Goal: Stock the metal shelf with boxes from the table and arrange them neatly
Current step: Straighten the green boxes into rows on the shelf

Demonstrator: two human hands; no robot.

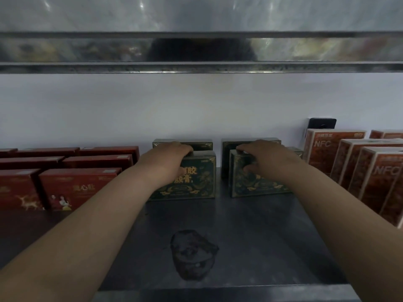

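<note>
Already the metal shelf (239, 225) holds red boxes (78, 188) and orange boxes (357, 168) at its sides. Each hand grips one green box: left hand (168, 162), left green box (196, 182); right hand (263, 160), right green box (246, 184). Front space stays bare.

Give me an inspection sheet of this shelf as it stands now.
Surface: metal shelf, dark stain near the front.
Job's things: green boxes upright in two short rows, front ones and; red boxes at left; NFC boxes at right.
Clutter: nothing seen.
Hands: left hand grips the left front green box, right hand the right one.
Cables: nothing seen.
Surroundings: white wall; upper shelf; small black object on the wall.
</note>
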